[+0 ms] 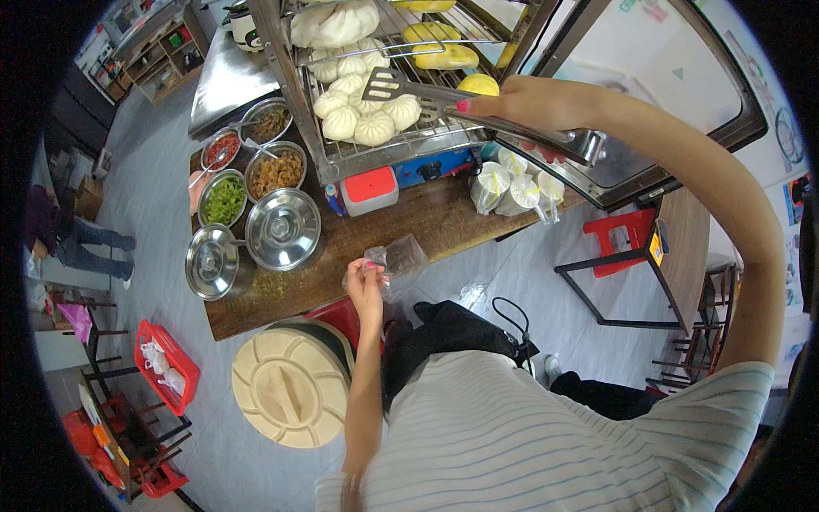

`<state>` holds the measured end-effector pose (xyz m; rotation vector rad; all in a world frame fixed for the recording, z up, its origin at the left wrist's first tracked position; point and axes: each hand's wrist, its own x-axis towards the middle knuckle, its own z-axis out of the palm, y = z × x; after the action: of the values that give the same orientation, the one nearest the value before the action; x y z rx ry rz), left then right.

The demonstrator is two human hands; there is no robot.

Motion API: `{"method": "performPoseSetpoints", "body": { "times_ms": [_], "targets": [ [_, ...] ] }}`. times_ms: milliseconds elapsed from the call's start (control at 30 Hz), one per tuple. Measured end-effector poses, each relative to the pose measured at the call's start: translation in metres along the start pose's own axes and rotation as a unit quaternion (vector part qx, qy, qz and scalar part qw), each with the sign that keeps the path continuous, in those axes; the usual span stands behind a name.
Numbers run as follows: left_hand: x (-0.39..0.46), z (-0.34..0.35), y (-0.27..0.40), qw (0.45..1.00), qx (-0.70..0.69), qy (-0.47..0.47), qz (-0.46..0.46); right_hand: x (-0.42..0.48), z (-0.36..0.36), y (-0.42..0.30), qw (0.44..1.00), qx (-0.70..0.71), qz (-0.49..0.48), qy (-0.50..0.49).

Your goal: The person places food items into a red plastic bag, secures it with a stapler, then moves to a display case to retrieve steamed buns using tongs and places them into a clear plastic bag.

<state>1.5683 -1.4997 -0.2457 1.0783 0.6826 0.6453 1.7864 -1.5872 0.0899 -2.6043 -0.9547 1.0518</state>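
My right hand (544, 105) grips a pair of metal food tongs (441, 96). Their slotted end reaches over a wire shelf of a warming cabinet (291, 96), close above pleated steamed buns (374, 127); whether it touches them I cannot tell. On the same shelf, yellow buns or rolls (445, 56) sit to the right. Down by the front edge of the wooden table (435, 221), my left hand (366, 281) holds a clear plastic bag (403, 259). The cabinet's glass door (665, 70) hangs swung out to the right, beside my right forearm.
Steel bowls of chopped greens (222, 200), red sauce (222, 150) and brown fillings (276, 171) stand left, with lidded steel pots (283, 229). Sealed cups (512, 185) sit under the door. A round beige-lidded bin (291, 384) stands below. Another person (89, 240) is far left.
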Motion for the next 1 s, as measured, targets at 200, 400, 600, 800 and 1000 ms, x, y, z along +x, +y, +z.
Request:
{"method": "performPoseSetpoints", "body": {
  "times_ms": [200, 400, 600, 800, 1000],
  "targets": [
    [-0.001, 0.001, -0.001, 1.000, 0.019, -0.008, 0.004, -0.012, -0.003, -0.006, 0.998, 0.039, 0.037, 0.011],
    [0.000, 0.003, -0.002, 1.000, 0.015, -0.017, 0.001, -0.026, -0.013, -0.023, 0.994, 0.087, 0.068, 0.001],
    [-0.001, 0.006, 0.000, 1.000, 0.006, -0.018, -0.001, -0.022, -0.007, -0.009, 0.996, 0.066, 0.057, -0.012],
    [0.002, 0.005, 0.000, 1.000, 0.015, -0.022, 0.006, -0.017, -0.011, -0.006, 0.989, 0.107, 0.078, -0.057],
    [0.002, 0.007, -0.001, 1.000, 0.017, -0.017, -0.010, -0.017, -0.011, -0.003, 0.978, 0.158, 0.064, -0.120]
  ]
}}
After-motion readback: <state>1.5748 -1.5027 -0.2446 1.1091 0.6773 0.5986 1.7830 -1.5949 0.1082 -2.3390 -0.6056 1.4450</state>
